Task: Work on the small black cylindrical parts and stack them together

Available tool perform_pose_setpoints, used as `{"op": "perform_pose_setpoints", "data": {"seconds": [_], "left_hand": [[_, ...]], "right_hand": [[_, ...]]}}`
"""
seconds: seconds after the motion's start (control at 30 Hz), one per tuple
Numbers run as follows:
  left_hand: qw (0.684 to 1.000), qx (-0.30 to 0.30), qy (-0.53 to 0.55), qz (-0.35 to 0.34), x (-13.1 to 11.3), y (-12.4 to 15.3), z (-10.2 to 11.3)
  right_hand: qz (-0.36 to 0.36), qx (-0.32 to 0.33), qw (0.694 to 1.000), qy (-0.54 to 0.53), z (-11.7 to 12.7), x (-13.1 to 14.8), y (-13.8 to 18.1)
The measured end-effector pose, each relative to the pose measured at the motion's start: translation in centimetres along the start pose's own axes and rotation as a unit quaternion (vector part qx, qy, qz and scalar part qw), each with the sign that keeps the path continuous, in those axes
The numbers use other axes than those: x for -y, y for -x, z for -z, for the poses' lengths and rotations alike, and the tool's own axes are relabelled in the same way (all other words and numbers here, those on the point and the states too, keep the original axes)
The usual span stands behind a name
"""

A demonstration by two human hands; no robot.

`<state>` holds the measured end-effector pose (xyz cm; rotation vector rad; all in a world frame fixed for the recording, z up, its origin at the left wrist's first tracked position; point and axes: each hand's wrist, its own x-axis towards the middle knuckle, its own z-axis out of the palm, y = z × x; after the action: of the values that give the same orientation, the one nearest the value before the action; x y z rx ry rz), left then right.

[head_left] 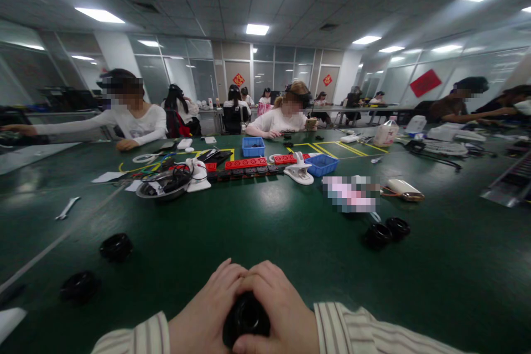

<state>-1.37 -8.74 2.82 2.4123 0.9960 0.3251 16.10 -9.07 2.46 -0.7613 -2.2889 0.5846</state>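
Both hands wrap round one shiny black round part (247, 318) with a hole in its top, low in the middle of the head view. My left hand (207, 307) closes on its left side. My right hand (282, 304) grips it from the right, with the thumb across its near side. The fingertips of the two hands meet over its far edge. Two similar black round parts, one (116, 246) and another (79, 286), lie on the left of the green table (265, 232). Two more, one (378, 235) beside another (398, 228), sit together on the right.
A wrench (67, 208) lies at the left. Farther back are a metal bowl (166, 191) of cables, red power sockets (251, 163), a white clamp base (299, 170), a blue bin (322, 165) and a white power bank (405, 189). A person (277, 119) sits across the table.
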Motion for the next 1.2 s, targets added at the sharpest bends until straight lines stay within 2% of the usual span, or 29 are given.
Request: {"op": "perform_pose_setpoints", "data": {"seconds": [0.07, 0.17, 0.3, 0.43, 0.53, 0.73, 0.8, 0.9, 1.03, 1.13, 1.2], "left_hand": [[1.0, 0.004, 0.0, 0.009, -0.3, 0.0, 0.0], [0.999, -0.01, 0.013, 0.028, -0.6, -0.2, 0.0], [0.998, -0.013, 0.057, 0.009, -0.4, -0.3, -0.1], [0.999, 0.0, 0.047, -0.019, 0.1, -0.3, -0.1], [0.999, 0.009, 0.031, -0.032, 0.3, -0.3, 0.0], [0.999, 0.019, 0.025, -0.026, 0.5, -0.2, 0.3], [0.999, 0.021, 0.03, -0.02, 0.6, -0.1, 0.3], [1.0, 0.018, 0.0, -0.005, 0.4, 0.1, 0.1], [0.998, -0.025, -0.042, 0.042, -0.1, 0.4, -0.7], [0.996, -0.044, -0.041, 0.06, -0.2, 0.5, -1.3], [0.996, -0.051, -0.034, 0.062, -0.2, 0.4, -1.4]], "right_hand": [[-0.023, -0.001, 0.999, 0.03, -0.6, -0.3, 0.1], [-0.02, 0.024, 0.998, 0.059, -1.2, -0.8, 0.2], [0.024, 0.078, 0.995, 0.057, -0.9, -1.2, 0.2], [0.108, 0.11, 0.987, 0.039, -0.4, -1.2, 0.1], [0.151, 0.117, 0.981, 0.031, -0.4, -1.3, 0.0], [0.173, 0.107, 0.979, 0.017, -0.2, -1.1, -0.2], [0.158, 0.092, 0.983, 0.002, 0.0, -0.7, -0.2], [0.082, 0.039, 0.996, -0.019, 0.1, -0.4, -0.1], [-0.012, -0.006, 1.0, 0.016, -0.5, -0.5, 0.1], [-0.027, 0.006, 0.999, 0.044, -0.7, -0.6, 0.1], [-0.012, 0.013, 0.999, 0.046, -0.6, -0.7, 0.1]]}}
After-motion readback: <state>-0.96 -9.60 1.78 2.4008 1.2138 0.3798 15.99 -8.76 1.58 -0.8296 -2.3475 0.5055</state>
